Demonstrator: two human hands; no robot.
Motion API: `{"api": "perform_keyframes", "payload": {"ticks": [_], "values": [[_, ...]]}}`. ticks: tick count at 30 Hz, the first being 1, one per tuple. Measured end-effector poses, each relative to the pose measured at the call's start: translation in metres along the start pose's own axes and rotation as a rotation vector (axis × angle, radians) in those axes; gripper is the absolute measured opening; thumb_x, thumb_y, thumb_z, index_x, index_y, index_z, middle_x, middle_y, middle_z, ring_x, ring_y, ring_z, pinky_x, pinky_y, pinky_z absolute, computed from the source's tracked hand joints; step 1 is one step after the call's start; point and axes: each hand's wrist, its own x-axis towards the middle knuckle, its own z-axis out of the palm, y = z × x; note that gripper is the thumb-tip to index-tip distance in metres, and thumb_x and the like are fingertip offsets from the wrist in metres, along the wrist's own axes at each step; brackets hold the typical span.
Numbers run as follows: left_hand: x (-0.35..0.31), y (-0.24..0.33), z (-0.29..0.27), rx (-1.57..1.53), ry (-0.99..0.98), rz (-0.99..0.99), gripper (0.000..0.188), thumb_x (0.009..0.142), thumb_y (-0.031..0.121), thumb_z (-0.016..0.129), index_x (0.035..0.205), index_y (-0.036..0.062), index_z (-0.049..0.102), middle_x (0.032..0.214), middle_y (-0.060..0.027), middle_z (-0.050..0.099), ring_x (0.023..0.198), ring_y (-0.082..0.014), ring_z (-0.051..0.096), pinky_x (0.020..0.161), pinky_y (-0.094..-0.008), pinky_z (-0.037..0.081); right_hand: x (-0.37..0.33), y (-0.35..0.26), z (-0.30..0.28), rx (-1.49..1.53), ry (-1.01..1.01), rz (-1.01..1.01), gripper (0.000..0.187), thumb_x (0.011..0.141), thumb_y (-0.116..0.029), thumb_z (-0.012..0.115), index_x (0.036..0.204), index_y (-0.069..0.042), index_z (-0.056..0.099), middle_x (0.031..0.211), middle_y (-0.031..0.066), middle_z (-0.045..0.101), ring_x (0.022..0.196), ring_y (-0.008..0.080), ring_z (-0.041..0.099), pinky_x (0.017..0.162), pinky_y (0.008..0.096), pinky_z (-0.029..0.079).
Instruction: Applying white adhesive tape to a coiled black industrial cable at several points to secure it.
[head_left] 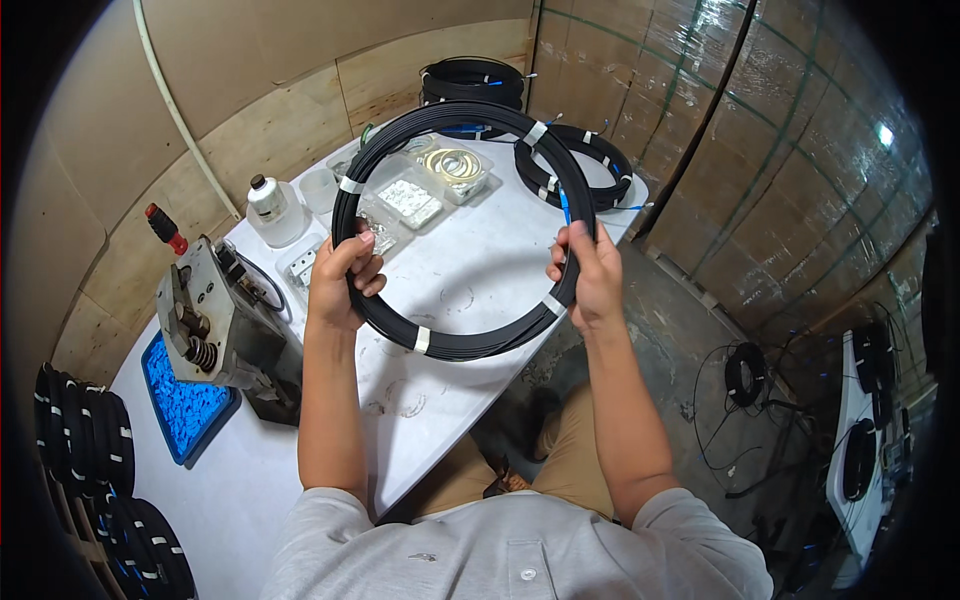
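A large coil of black cable [480, 345], bound with several white tape bands, is held up in front of me over the white table. My left hand [343, 272] grips its left side, fingers wrapped round the bundle. On the opposite side my right hand [590, 272] is closed round the coil, thumb on top. Just above the right thumb, a blue connector [565, 205] lies along the coil's inner edge. Through the ring I see plastic boxes of small parts, among them a box of white pieces [409, 203] and one with yellowish rings [453, 165].
At left stands a metal press [215, 320] with a red-handled lever, beside a blue tray [185, 400] of small blue pieces. A bottle [267, 198] sits behind it. More black coils lie at the back [600, 170] and lower left [85, 425]. Wrapped cartons [700, 150] line the right.
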Motion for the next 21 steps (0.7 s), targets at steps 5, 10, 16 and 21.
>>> {"api": "perform_keyframes", "payload": {"ticks": [5,10,16,21], "values": [[-0.002,0.002,0.004,0.054,-0.008,0.005,0.014,0.09,0.013,0.066,0.098,0.0092,0.054,0.062,0.0067,0.037,0.046,-0.0045,0.034,0.041,-0.0214,0.029,0.002,0.003,-0.004,0.018,0.094,0.122,0.028,0.087,-0.008,0.073,0.109,-0.005,0.057,0.078,-0.0008,0.054,0.068,0.0083,0.052,0.056,0.0256,0.046],[-0.005,0.004,0.009,0.081,0.005,0.009,0.016,0.092,0.018,0.067,0.095,0.01,0.054,0.063,0.0069,0.037,0.047,-0.0043,0.035,0.042,-0.0215,0.028,0.001,-0.012,-0.003,0.144,-0.106,0.16,0.04,0.086,-0.004,0.071,0.123,-0.002,0.056,0.067,-0.003,0.047,0.06,0.0079,0.047,0.053,0.0249,0.042],[-0.005,-0.001,0.011,0.097,0.013,0.009,0.017,0.092,0.019,0.067,0.095,0.0102,0.053,0.063,0.0069,0.037,0.048,-0.0042,0.035,0.043,-0.0214,0.028,0.006,-0.019,-0.01,0.138,-0.176,0.182,0.044,0.087,-0.004,0.07,0.128,-0.001,0.055,0.062,-0.0038,0.045,0.051,0.0074,0.042,0.047,0.0249,0.038],[-0.001,-0.007,0.007,0.072,0.028,-0.031,0.017,0.093,0.02,0.068,0.096,0.0102,0.054,0.062,0.0067,0.036,0.048,-0.0043,0.035,0.043,-0.0219,0.029,0.009,-0.018,-0.008,0.121,-0.121,0.181,0.036,0.09,-0.006,0.069,0.123,0.0,0.056,0.062,-0.0029,0.045,0.05,0.0069,0.041,0.045,0.0236,0.035]]}}
